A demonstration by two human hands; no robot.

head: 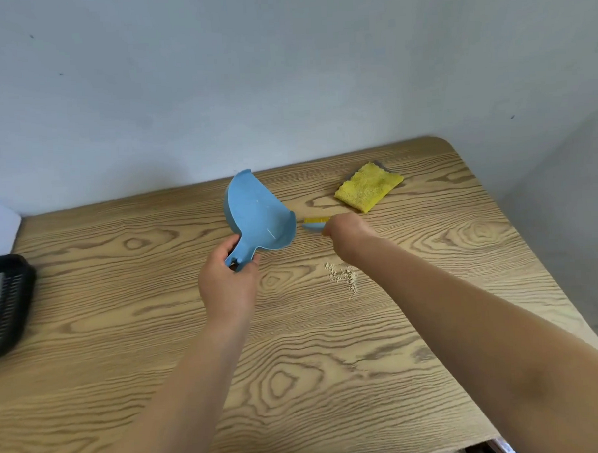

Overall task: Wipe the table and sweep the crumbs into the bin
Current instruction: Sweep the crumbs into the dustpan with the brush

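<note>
Sweeping is the step in hand, judged from both tools being up. Left hand (229, 284) grips the blue dustpan (258, 221) by its handle, pan lifted and tilted off the table (124, 336). Right hand (347, 232) is closed around a small brush (316, 222), yellow bristles showing. Recommended: set the pan lip flat beside the crumbs (342, 275), then brush in short strokes toward it. Crumbs are pale, fine, loosely scattered, between both forearms. Yellow cloth (368, 186) lies unused near the far edge.
</note>
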